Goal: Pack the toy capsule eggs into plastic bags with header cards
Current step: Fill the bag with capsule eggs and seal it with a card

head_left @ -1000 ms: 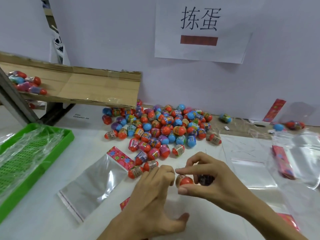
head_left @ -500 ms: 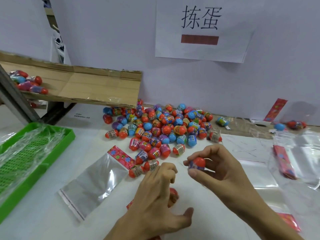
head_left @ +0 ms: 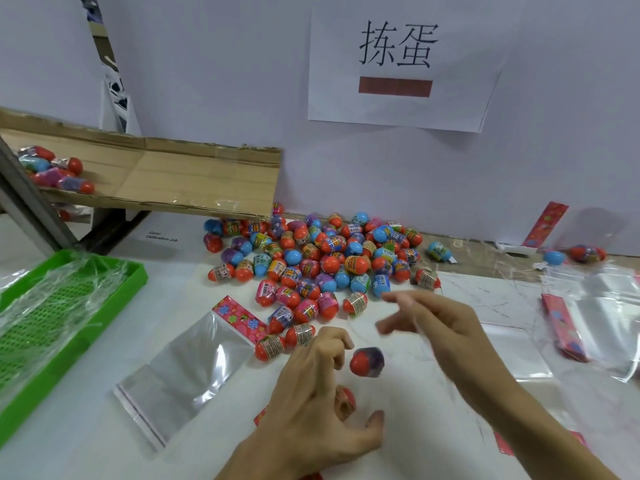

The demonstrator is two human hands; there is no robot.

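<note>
A large pile of toy capsule eggs (head_left: 322,261) lies at the middle back of the white table. My left hand (head_left: 311,407) is near the front, its fingers curled on a clear plastic bag that is hard to see; a bit of the bag's red header card (head_left: 259,418) shows under the wrist. One egg (head_left: 345,404) sits below its palm. A red and purple egg (head_left: 367,362) is just right of its fingertips. My right hand (head_left: 433,323) hovers above that egg with blurred, spread fingers, holding nothing. An empty bag with a pink header card (head_left: 183,372) lies to the left.
A green tray (head_left: 114,306) with crumpled film stands at the left. Behind it a cardboard chute (head_left: 166,178) holds packed eggs (head_left: 55,171). More clear bags and red header cards (head_left: 561,323) lie at the right, and a paper sign (head_left: 398,64) hangs on the wall.
My right hand pinched a red and purple egg, carried it over the left hand and has let it go; its fingers are now spread. The left hand has stayed in place.
</note>
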